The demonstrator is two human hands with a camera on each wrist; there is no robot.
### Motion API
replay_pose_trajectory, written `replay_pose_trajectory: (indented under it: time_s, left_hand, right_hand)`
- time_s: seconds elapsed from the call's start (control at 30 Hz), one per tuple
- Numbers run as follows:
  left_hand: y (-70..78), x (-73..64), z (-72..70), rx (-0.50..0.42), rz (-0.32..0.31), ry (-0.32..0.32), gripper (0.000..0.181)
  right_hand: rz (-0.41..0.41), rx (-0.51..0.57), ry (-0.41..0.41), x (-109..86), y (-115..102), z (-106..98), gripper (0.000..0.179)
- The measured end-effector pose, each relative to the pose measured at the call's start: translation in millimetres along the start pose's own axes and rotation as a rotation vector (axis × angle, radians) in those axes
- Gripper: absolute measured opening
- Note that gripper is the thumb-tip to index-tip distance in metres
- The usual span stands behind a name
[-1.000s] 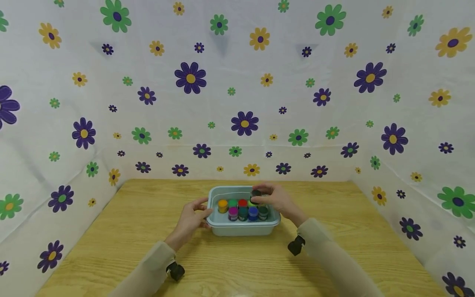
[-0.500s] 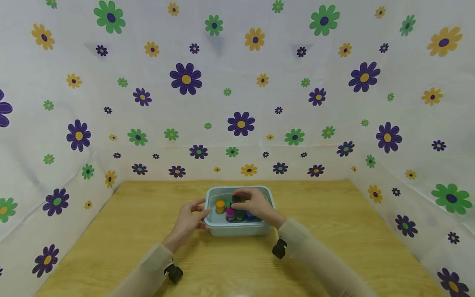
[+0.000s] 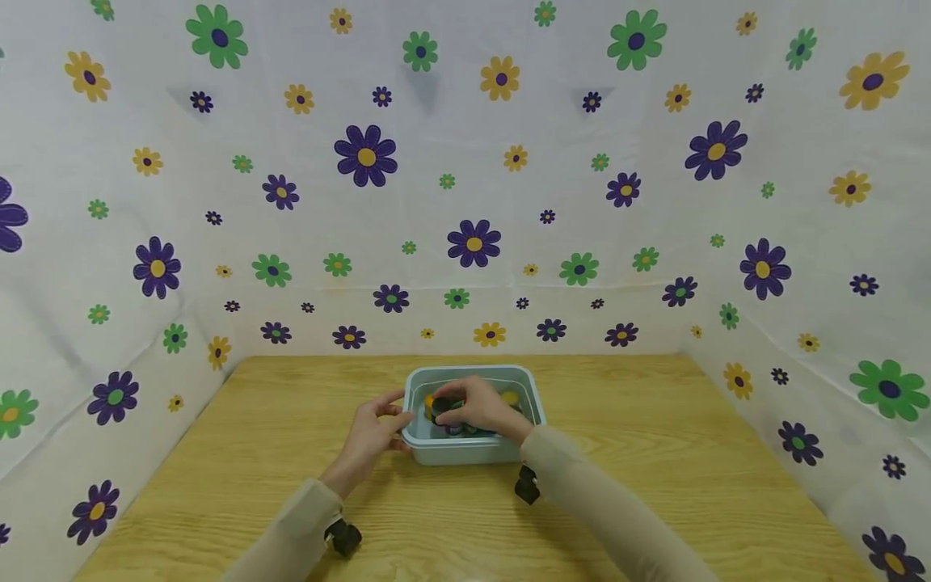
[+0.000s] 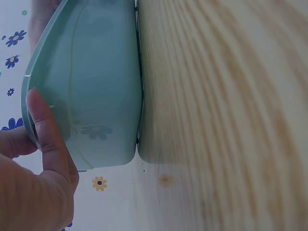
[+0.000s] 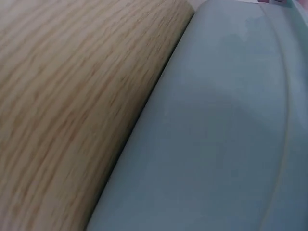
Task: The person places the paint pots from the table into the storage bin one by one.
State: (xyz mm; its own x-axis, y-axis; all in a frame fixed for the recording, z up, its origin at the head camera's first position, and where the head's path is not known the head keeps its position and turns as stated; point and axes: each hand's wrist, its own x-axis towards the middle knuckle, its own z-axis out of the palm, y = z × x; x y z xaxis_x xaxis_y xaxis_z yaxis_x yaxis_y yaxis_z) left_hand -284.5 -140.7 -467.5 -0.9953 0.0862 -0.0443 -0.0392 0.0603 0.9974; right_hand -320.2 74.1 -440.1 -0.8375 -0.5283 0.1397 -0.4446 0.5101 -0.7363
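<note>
A light blue plastic tub [image 3: 473, 444] stands on the table, holding several small paint jars. At its left end my left hand [image 3: 369, 435] grips the rim; in the left wrist view, its fingers [image 4: 44, 120] lie along the tub's outer wall [image 4: 103, 82]. My right hand [image 3: 482, 406] reaches inside and pinches a black paint jar [image 3: 440, 405] at the left part of the tub. Partly behind that jar shows an orange one [image 3: 428, 401]. A yellow jar [image 3: 511, 398] is visible to the right of the hand, which covers most of the others.
Under the tub is a wood-grain table [image 3: 305, 453]. White cloth [image 3: 407, 242] printed with flowers hangs behind it and along both sides. In the right wrist view the tub's outer wall [image 5: 207, 125] fills the right half.
My right hand has carried the black jar from the tub's back right to its left part, lower beside the orange jar. The left hand has kept its grip on the rim.
</note>
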Motion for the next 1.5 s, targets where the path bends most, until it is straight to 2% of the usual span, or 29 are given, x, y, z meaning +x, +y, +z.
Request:
replay_pose_trajectory:
  time_s: [0.33, 0.57, 0.8, 0.87, 1.03, 1.23, 1.4, 1.5]
  left_hand:
    - [-1.4, -2.8, 2.0, -0.002, 0.012, 0.030, 0.049]
    - [-0.2, -2.2, 2.4, 0.002, 0.015, 0.026, 0.049]
    - [17.3, -17.0, 2.1, 0.007, -0.009, 0.000, 0.051]
    - [14.9, -16.8, 1.6, 0.007, -0.004, 0.006, 0.051]
    - [-2.6, -6.0, -0.4, 0.010, -0.002, 0.042, 0.049]
    - [-2.5, -6.0, -2.7, 0.016, -0.008, 0.024, 0.048]
    - [-1.2, -5.4, -4.9, 0.073, -0.005, -0.007, 0.049]
    - [-1.2, -4.7, -7.4, 0.118, -0.004, -0.029, 0.051]
  right_hand:
    - [0.015, -0.056, -0.043, 9.0, 1, 10, 0.038]
    - [-0.023, -0.168, -0.081, 15.8, 1, 13, 0.035]
    - [0.008, -0.212, -0.091, 19.0, -2, 17, 0.037]
    - [0.014, -0.206, -0.088, 18.9, -3, 18, 0.037]
    - [0.021, -0.185, -0.094, 18.5, -2, 18, 0.033]
    - [0.018, -0.071, -0.087, 10.3, 1, 10, 0.031]
    - [0.044, 0.009, -0.073, -2.6, 6, -3, 0.034]
    - [0.055, 0.012, -0.059, -12.3, 10, -11, 0.033]
